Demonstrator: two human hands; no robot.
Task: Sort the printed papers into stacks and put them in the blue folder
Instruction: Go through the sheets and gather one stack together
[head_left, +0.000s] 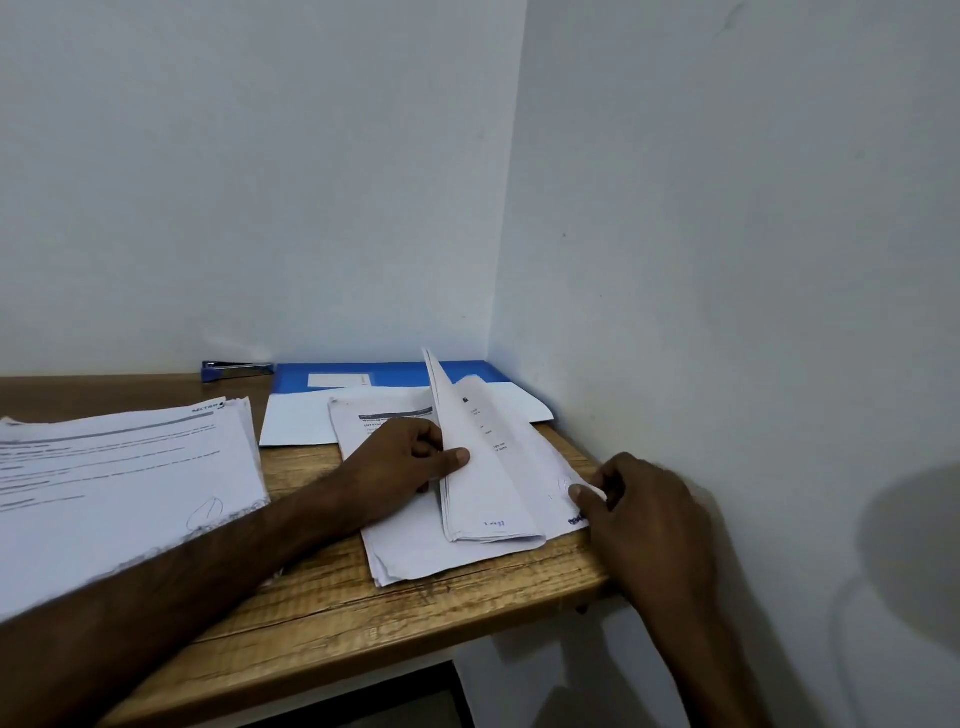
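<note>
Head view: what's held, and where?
Left hand grips the lifted pages at their left edge; right hand pinches the near right corner of the stack.

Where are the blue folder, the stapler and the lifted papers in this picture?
blue folder (400, 372): head view, bare blue cover beside its white label.
stapler (236, 370): head view, middle of its body.
lifted papers (483, 431): head view, face of the raised pages.

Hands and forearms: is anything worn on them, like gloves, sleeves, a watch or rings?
Nothing worn shows. The left hand and right hand are bare, without gloves, rings or watch; the left forearm and right forearm are bare to the frame edge, no sleeve showing.
</note>
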